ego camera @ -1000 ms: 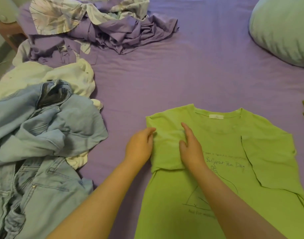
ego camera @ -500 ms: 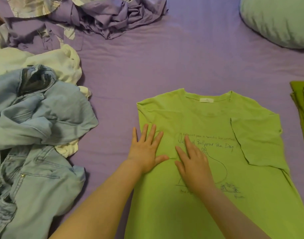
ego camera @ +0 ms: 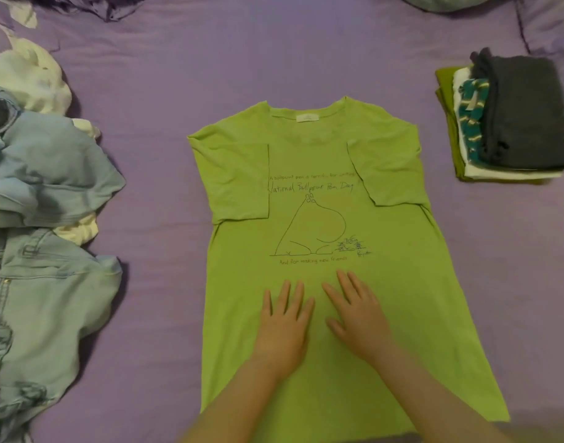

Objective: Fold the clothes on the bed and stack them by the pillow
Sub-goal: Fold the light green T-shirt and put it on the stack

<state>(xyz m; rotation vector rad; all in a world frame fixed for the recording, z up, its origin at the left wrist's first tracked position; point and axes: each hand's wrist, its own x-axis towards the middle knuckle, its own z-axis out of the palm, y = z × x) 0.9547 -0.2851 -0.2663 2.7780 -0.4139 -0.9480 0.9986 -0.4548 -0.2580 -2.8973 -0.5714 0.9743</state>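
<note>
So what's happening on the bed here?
A person is folding laundry. A green T-shirt lies face up on the purple bed sheet, both sleeves already folded in. The left hand and right hand lie flat on its lower half. Folded clothes are stacked to the right; unfolded jeans wait on the left.
</note>
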